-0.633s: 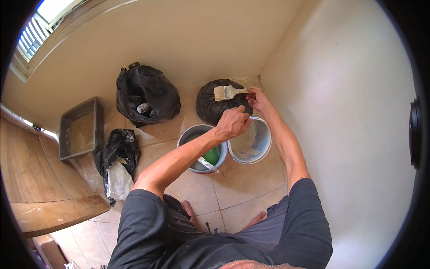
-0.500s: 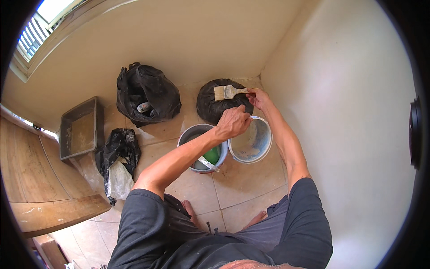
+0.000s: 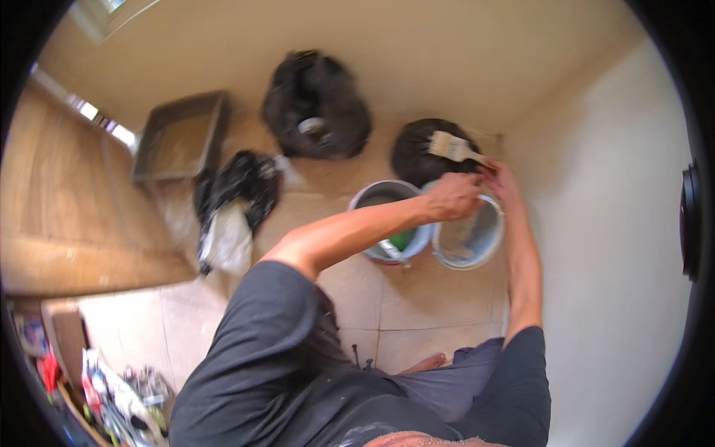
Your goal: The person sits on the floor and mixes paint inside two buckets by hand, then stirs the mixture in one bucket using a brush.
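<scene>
My right hand is closed round the handle of a flat paintbrush with pale bristles. The bristles point left, above a rounded black plastic bag. My left hand is beside it, fingers curled, over the far rim of a pale bucket with blue smears inside. What its fingers hold, if anything, is blurred. Under my left forearm, touching the first bucket, stands a second bucket. A green thing and a whitish flat strip show in it.
A larger black bag stands by the wall, a dark rectangular tray to its left. Nearer lies a black bag with a white plastic bag. A wooden piece is at left, assorted clutter at lower left. A wall closes the right.
The view has swung, shifting the whole scene rightward. The paintbrush has tilted, its handle end now lower than its bristles. My left hand's fingers have come closer to my right hand.
</scene>
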Available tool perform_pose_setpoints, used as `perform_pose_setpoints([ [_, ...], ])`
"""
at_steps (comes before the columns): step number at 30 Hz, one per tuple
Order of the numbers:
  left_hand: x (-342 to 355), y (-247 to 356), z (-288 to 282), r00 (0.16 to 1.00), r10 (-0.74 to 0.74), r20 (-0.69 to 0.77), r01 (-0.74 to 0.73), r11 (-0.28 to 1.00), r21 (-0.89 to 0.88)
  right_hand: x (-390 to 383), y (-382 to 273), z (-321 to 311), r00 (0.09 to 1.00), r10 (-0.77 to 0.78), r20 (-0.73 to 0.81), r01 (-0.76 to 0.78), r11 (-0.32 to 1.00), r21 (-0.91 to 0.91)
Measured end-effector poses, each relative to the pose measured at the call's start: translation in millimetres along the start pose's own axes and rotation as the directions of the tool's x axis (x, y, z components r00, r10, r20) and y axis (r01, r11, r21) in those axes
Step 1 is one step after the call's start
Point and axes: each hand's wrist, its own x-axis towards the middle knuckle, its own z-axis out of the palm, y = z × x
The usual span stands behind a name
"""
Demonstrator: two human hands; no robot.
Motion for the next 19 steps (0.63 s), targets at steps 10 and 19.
perform_pose_setpoints([
  [10,-3.5,-9.3,20.9,0.997,-0.035,0.071,0.028,0.995,0.099,17.9,6.5,-22.7,0.974,-0.175,0.144,0.199,0.966,-0.167],
  [19,5.8,-10.2,22.7,0.966,0.072,-0.248,-0.039,0.990,0.136,-5.0,-7.5,-4.2,0.980,0.008,0.201,0.021,0.989,-0.145],
])
